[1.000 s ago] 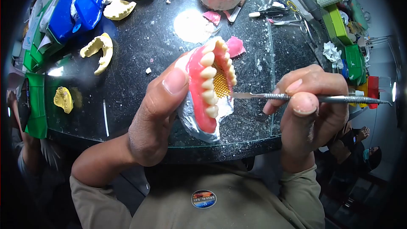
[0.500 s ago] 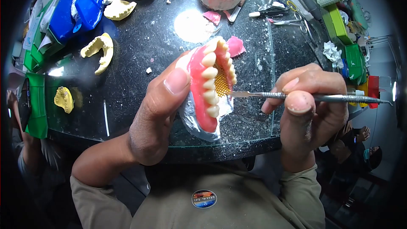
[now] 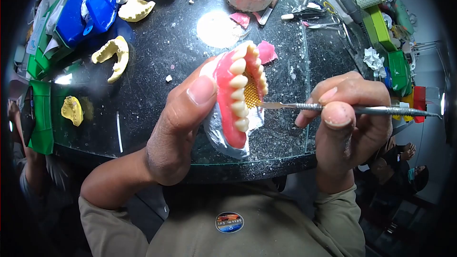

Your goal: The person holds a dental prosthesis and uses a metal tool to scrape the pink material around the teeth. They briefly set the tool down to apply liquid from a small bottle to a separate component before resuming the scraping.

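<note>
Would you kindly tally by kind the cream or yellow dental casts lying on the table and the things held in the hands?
Cream or yellow casts: 3
Toothed model, left hand: 1
Metal tool, right hand: 1
Total: 5

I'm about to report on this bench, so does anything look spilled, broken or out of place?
Yes, mildly. White crumbs and pale dust litter the black table, and torn pink scraps lie loose beyond the denture. They look like stray debris; I can't see any clear damage.
</note>
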### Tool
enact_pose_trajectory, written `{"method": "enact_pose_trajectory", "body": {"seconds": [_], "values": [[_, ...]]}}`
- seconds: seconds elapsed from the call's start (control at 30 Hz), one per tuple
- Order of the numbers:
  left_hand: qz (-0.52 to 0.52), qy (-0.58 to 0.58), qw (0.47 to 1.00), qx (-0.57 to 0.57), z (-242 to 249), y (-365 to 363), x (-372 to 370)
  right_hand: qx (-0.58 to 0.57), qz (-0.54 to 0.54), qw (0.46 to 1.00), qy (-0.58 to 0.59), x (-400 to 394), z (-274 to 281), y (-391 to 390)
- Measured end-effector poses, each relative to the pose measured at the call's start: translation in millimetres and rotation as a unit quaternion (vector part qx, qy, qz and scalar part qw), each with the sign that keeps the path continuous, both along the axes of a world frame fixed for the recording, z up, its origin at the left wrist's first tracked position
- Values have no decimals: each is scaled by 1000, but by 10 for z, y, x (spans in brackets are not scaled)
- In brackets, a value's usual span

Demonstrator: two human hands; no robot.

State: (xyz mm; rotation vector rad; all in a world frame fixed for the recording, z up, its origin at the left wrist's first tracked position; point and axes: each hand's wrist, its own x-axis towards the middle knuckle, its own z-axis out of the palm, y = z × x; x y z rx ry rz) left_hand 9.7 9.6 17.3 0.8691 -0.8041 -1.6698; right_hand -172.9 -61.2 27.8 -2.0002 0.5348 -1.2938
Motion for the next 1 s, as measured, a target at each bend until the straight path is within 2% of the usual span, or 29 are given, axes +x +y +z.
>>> {"method": "enact_pose_trajectory", "body": {"seconds": [0.33, 0.6, 0.9, 0.97, 1.0], "values": [[12, -34, 999, -18, 57, -15, 3, -5, -24, 1000, 14, 23, 25, 24], [9, -15, 1000, -16, 5, -12, 11, -6, -46, 999, 17, 48, 49, 38], [7, -8, 1000, -24, 9, -19, 35, -16, -88, 996, -21, -60, 30, -29], [15, -2, 1000, -12, 23, -18, 33, 5, -98, 993, -62, -87, 53, -45], [19, -5, 1000, -14, 21, -18, 33, 49, -65, 993, -88, -183, 75, -33]]}}
